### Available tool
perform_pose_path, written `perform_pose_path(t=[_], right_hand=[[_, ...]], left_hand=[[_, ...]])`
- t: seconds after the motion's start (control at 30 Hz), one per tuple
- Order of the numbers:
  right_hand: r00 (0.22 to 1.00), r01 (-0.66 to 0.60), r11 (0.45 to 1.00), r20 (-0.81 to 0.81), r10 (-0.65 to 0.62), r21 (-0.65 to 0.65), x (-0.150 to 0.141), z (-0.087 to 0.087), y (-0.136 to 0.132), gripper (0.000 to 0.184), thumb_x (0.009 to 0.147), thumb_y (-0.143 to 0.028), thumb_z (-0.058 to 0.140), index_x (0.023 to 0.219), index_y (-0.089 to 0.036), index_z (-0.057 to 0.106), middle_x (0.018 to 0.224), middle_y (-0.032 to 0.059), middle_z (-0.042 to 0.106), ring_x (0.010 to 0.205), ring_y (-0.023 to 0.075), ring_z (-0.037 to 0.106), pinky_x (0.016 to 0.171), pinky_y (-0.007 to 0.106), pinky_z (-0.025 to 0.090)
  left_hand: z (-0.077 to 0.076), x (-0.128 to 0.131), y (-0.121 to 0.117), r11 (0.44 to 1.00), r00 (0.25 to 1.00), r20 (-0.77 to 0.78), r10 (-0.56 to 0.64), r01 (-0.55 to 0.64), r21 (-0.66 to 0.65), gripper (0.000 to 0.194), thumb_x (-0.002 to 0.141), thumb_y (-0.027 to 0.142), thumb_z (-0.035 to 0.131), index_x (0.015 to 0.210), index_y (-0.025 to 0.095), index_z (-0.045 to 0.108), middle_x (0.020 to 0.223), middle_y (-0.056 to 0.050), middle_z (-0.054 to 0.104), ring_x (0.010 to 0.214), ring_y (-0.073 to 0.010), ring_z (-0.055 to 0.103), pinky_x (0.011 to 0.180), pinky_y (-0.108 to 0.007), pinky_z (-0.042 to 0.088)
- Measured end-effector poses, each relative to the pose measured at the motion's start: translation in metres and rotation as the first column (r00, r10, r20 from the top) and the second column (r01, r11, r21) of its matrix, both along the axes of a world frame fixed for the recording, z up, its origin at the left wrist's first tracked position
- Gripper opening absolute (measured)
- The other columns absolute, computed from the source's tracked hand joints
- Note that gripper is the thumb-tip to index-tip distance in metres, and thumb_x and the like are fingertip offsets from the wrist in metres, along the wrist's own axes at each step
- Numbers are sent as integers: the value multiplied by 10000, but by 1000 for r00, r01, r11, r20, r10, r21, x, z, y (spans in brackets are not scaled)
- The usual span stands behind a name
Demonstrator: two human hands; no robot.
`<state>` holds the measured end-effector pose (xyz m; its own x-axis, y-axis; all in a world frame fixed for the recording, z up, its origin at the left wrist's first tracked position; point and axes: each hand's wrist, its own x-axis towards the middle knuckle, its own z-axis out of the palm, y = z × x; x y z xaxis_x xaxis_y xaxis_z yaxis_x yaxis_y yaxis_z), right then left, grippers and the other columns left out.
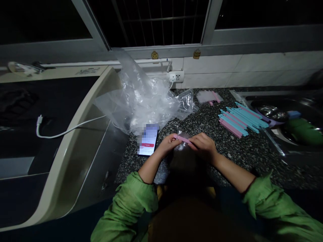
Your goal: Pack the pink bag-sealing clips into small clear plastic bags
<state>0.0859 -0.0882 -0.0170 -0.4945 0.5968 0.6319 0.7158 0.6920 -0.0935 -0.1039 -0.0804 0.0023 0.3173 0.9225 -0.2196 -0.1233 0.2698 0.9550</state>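
Observation:
Both of my hands grip a pink bag sealing clip [184, 139] that lies across a clear plastic bag [182, 146] above the counter. My left hand [169, 144] pinches its left end between thumb and fingers. On the other end, the fingers of my right hand [204, 145] are closed. Dark shadow hides the lower part of the bag. To the right lies a pile of pink and light-blue sealing clips [239, 119]. A phone [148, 139] with a lit screen rests beside my left wrist.
A heap of clear plastic bags [148, 101] fills the counter's back left. Behind my right hand are small clear bags with pink clips [208, 96]. A sink [280, 148] with dishes borders the right. A cream-edged appliance [73, 134] with a white cable [63, 134] stands left.

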Motion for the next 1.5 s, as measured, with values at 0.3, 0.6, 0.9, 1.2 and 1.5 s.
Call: perform_pose_path(t=[0.3, 0.6, 0.9, 1.2, 1.5], right_hand=[[997, 78, 997, -28, -78, 14, -7, -3, -4, 142, 827, -297, 538, 842, -229, 662, 744, 44, 652, 718, 166, 528, 621, 298, 400], [944, 19, 978, -319, -86, -207, 6, 6, 6, 381, 731, -398, 629, 1064, -221, 571, 936, 76, 623, 860, 218, 562, 703, 357, 473], [897, -210, 847, -441, -32, -488, 11, -1, 15, 184, 711, -374, 632, 750, -193, 632, 713, 29, 626, 703, 169, 582, 644, 309, 489], [875, -175, 830, -470, -115, -529, 9, 0, 14, 253, 683, -428, 647, 766, -190, 633, 718, 28, 640, 678, 163, 586, 617, 290, 479], [886, -169, 836, -452, -103, -522, 0, -2, 17, 311, 724, -506, 584, 678, -202, 633, 671, 37, 628, 681, 170, 556, 645, 302, 441]], left_hand=[[2, 2, 0, 997, 996, -72, 54, -51, 51, 413, 494, 496, 713, 576, 148, 507, 497, 70, 423, 504, -59, 363, 511, -200, 270], [1, 1, 0, 987, 985, -120, 122, -107, 123, 346, 496, 439, 722, 619, 149, 579, 518, 53, 483, 513, -74, 398, 510, -202, 287], [-4, -3, 1, 966, 976, -185, 113, -64, 251, 299, 561, 394, 687, 711, 138, 649, 608, 20, 532, 522, -76, 388, 510, -207, 280], [-6, -8, 3, 897, 959, -252, 129, -4, 442, 261, 653, 395, 650, 716, 143, 678, 655, 4, 512, 586, -98, 437, 546, -219, 328], [-10, -15, 4, 746, 717, -550, 429, 61, 663, 163, 702, 355, 643, 731, 198, 675, 793, -32, 645, 834, -189, 543, 844, -354, 386]])
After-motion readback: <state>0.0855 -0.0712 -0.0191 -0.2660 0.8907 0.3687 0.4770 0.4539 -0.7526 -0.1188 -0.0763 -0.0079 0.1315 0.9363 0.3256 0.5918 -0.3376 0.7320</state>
